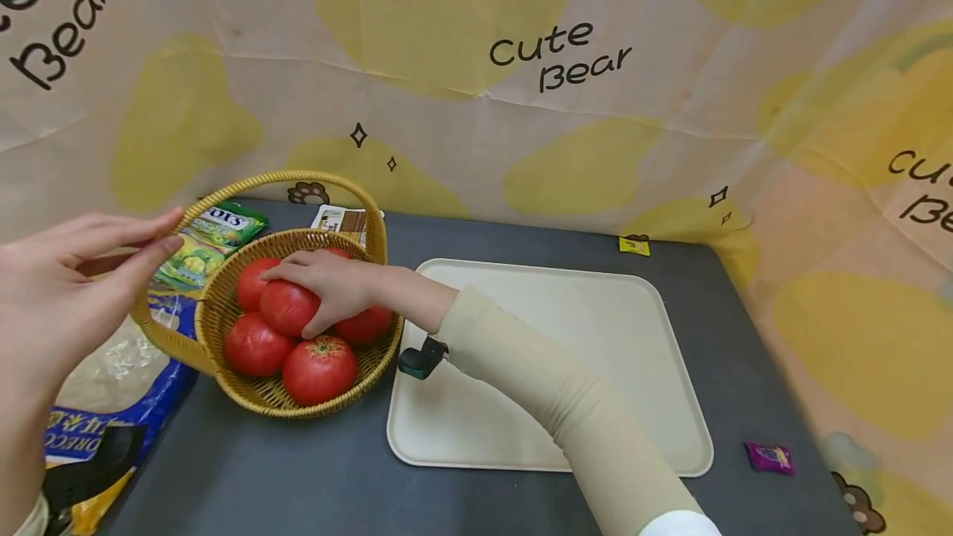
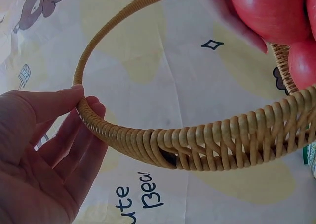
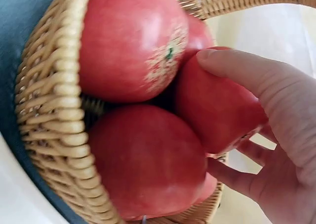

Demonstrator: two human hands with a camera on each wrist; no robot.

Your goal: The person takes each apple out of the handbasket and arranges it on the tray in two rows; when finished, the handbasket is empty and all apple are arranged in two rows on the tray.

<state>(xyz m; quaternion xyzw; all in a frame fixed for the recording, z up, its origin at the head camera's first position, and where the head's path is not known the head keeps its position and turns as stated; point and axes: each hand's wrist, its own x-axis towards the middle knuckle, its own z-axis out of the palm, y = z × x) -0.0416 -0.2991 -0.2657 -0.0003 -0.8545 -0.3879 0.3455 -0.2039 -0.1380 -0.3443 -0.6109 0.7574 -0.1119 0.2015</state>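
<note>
A round wicker basket with several red tomatoes in it stands at the left of the table. My left hand pinches its arched handle between thumb and fingers, at the handle's left side. My right hand reaches into the basket from the right and grips a tomato on top of the others. In the right wrist view the thumb of the right hand lies across that tomato, with fingers curled on its far side. Other tomatoes sit close around it.
Right of the basket lies a cream tray, under the right forearm. A green snack bag, a blue-edged bag and a small brown-and-white packet surround the basket. A yellow packet and a purple packet lie beyond the tray.
</note>
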